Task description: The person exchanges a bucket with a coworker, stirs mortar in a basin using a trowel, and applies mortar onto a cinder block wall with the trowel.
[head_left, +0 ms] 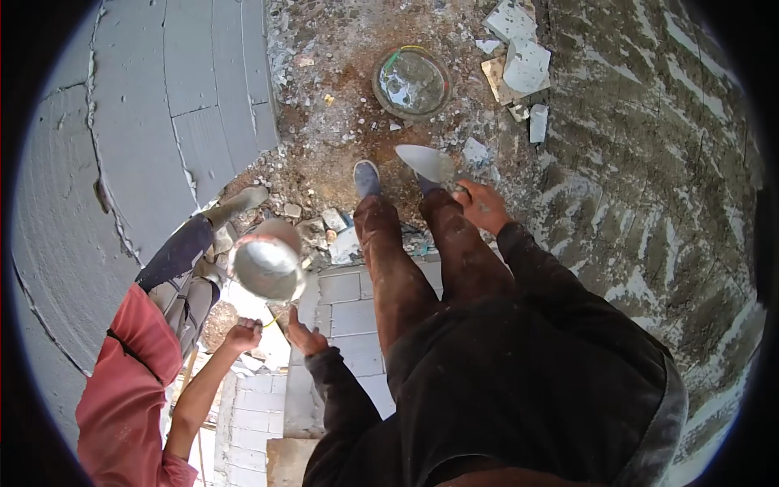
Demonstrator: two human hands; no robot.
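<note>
My right hand is closed on a trowel, whose pale pointed blade reaches out above my shoes; the handle is mostly hidden in my fingers. My left hand is by the lower right of a bucket, with its fingers apart and nothing visible in them. Pale grey, wet-looking material coats or fills the tilted bucket. Another person's hand grips the yellow bucket handle, left of my hand.
A round tub of murky liquid stands on the rubble-strewn ground ahead. Broken white pieces lie by the rough, mortar-smeared wall on the right. Grey block wall rises at left. The other person, in a red shirt, is close on my left.
</note>
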